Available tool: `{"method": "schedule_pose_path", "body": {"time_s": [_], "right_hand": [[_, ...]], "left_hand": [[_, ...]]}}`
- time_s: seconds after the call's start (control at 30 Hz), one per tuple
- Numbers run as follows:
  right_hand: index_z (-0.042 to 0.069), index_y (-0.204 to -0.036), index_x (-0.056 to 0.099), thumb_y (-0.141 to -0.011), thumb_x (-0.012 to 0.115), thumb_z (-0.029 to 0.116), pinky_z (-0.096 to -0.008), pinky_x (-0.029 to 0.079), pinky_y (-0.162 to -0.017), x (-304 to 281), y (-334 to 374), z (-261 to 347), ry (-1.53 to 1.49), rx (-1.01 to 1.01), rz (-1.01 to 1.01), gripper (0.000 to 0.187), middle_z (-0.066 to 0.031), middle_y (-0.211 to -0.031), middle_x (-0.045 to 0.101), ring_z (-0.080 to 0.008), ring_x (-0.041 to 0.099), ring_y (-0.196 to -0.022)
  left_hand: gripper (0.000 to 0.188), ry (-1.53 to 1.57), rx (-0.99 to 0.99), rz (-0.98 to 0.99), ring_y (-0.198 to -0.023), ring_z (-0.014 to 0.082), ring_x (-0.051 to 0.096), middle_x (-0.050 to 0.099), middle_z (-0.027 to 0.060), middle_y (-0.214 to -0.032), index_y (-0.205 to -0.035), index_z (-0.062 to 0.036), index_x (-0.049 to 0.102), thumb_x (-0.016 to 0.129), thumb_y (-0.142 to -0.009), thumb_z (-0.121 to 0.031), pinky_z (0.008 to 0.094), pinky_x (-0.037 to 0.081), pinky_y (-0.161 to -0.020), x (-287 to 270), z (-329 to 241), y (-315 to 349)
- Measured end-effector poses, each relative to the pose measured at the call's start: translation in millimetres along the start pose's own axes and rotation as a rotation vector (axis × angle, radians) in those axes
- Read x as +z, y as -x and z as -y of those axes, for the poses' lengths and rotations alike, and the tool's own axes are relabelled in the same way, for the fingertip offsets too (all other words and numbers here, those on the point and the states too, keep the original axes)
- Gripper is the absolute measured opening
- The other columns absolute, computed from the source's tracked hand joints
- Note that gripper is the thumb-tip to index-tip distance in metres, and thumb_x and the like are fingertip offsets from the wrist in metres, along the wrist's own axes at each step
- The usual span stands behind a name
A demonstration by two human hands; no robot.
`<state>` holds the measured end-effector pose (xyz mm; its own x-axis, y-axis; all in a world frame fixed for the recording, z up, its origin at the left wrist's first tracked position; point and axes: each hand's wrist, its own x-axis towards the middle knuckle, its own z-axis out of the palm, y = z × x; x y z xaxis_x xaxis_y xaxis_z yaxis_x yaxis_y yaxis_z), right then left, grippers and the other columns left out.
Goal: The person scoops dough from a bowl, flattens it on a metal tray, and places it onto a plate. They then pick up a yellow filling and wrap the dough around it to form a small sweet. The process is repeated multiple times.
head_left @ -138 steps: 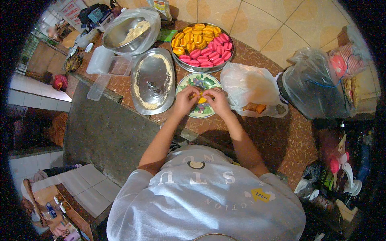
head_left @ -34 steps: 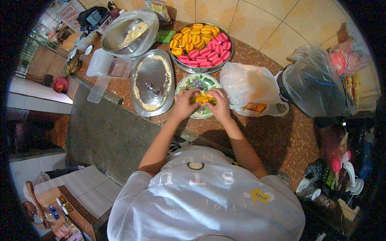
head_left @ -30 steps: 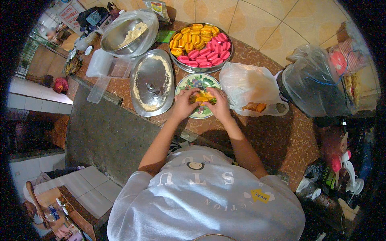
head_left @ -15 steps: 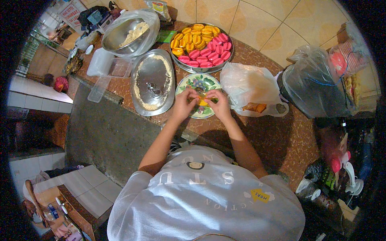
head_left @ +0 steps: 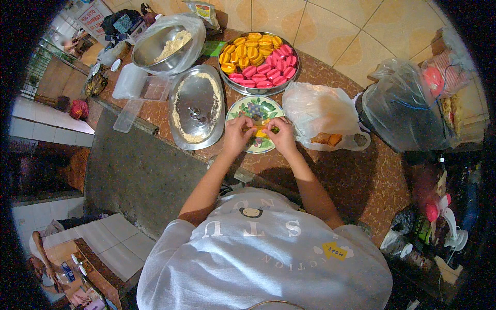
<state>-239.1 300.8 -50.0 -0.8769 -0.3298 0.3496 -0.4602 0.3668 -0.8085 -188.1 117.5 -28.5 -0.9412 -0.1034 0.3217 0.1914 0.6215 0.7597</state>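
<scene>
Over a floral plate (head_left: 273, 105), my left hand (head_left: 238, 134) and my right hand (head_left: 282, 136) meet with fingertips closed on a small yellow-wrapped sweet (head_left: 260, 133). Each hand pinches it from its own side, and the fingers partly cover it. Just beyond the plate stands a round metal pan (head_left: 258, 92), filled with yellow-wrapped sweets (head_left: 250, 50) and pink-wrapped sweets (head_left: 269, 70). To the left lies an oval metal tray (head_left: 174, 135) with pale crumbly powder (head_left: 212, 82) along its edges and a small shiny metal piece (head_left: 195, 112) in the middle.
A metal bowl (head_left: 150, 63) of pale powder, partly in clear plastic, stands far left beside a clear plastic container (head_left: 130, 82). Right of the plate is a white plastic bag (head_left: 315, 108). A plastic-covered bulky item (head_left: 400, 108) stands farther right, against the tiled wall (head_left: 330, 26).
Both hands stay over the plate, pinching the yellow-wrapped sweet. Their fingers have shifted slightly, the right hand's curling in a little more.
</scene>
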Motion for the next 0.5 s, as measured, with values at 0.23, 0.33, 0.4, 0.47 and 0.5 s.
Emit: {"method": "schedule_pose_path", "body": {"time_s": [0.23,0.33,0.4,0.47,0.5], "right_hand": [[0.008,-0.071,0.055,-0.063,0.081,0.004,-0.0371,0.043,-0.072,-1,-5,7,0.092,-0.134,-0.096,0.027,-0.0043,-0.072,0.064,-0.0254,0.060,-0.076],[0.008,-0.070,0.055,-0.063,0.081,0.008,-0.0378,0.043,-0.074,-2,-5,6,0.073,-0.099,-0.088,0.027,-0.0040,-0.072,0.063,-0.0256,0.059,-0.077],[0.010,-0.070,0.058,-0.064,0.083,0.015,-0.0393,0.042,-0.076,-1,-5,-1,0.036,-0.077,-0.071,0.026,-0.0037,-0.072,0.061,-0.0266,0.058,-0.077],[0.010,-0.070,0.057,-0.063,0.083,0.015,-0.0392,0.042,-0.076,-1,-6,1,0.031,-0.086,-0.079,0.027,-0.0037,-0.072,0.061,-0.0266,0.058,-0.077],[0.010,-0.070,0.057,-0.063,0.083,0.014,-0.0392,0.043,-0.076,-1,-6,2,0.028,-0.090,-0.083,0.027,-0.0037,-0.072,0.061,-0.0266,0.058,-0.077]], "left_hand": [[0.029,0.010,0.040,0.011,-0.082,0.0292,0.063,0.065,0.0066,-0.086,-0.090,-0.0081,0.060,0.080,-0.070,-0.012,0.0390,0.044,-0.083,0,4,2],[0.031,0.006,0.069,0.005,-0.082,0.0298,0.064,0.065,0.0076,-0.089,-0.093,-0.0074,0.060,0.080,-0.069,-0.011,0.0391,0.045,-0.081,-1,-2,4],[0.032,0.024,0.062,0.010,-0.082,0.0300,0.064,0.066,0.0084,-0.089,-0.093,-0.0066,0.060,0.080,-0.069,-0.009,0.0388,0.047,-0.079,0,-5,4],[0.031,0.075,0.022,0.014,-0.081,0.0302,0.064,0.066,0.0091,-0.089,-0.093,-0.0057,0.060,0.080,-0.069,-0.007,0.0384,0.048,-0.076,1,-2,5],[0.031,0.060,0.034,-0.005,-0.081,0.0299,0.064,0.066,0.0092,-0.088,-0.092,-0.0056,0.060,0.080,-0.068,-0.006,0.0381,0.048,-0.075,2,-1,6]]}}
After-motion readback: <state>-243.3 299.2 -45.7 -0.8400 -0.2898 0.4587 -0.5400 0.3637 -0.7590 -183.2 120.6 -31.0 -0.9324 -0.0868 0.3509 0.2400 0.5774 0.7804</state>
